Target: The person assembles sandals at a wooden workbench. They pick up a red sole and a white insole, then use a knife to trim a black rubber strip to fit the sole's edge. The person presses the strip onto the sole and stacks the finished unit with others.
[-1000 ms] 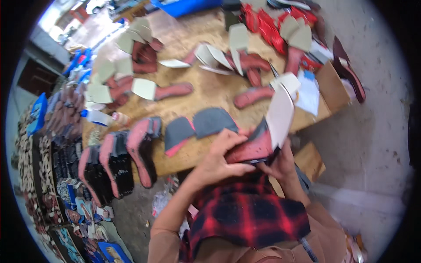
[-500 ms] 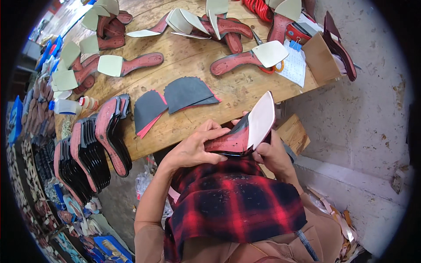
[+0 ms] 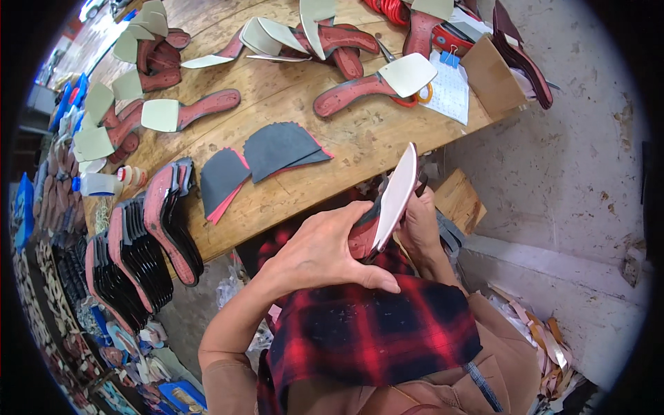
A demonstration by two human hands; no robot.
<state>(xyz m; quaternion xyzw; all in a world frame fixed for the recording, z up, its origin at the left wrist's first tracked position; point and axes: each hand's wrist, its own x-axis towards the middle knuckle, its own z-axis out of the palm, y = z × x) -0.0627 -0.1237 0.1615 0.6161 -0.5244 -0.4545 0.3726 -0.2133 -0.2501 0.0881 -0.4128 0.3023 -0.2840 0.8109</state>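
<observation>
Above my lap I hold a shoe insole (image 3: pixel 397 199) with a reddish heel part and a pale forefoot pad, tilted so the pad stands nearly edge-on. My left hand (image 3: pixel 325 242) wraps round the heel part, thumb stretched along the near side, hiding most of it. At the far side of the pad, my right hand (image 3: pixel 418 220) is closed on the insole's forefoot; its fingertips are partly hidden, and a thin dark edge shows beside them. A red and black checked cloth (image 3: pixel 373 328) covers my lap.
More insoles with pale pads (image 3: pixel 207 109) lie about the wooden table (image 3: pixel 277 207). Dark cut pieces (image 3: pixel 287 149) sit near its front edge, left of them stacked black and red insoles (image 3: pixel 162 207) and a white bottle (image 3: pixel 100 184). Scissors, paper (image 3: pixel 449 93) and a cardboard box (image 3: pixel 492 76) are at right.
The insole has turned, its pad now more edge-on and slightly further left. My left hand has slid along it toward the pad, covering more of the heel part. My right hand has moved up behind the pad.
</observation>
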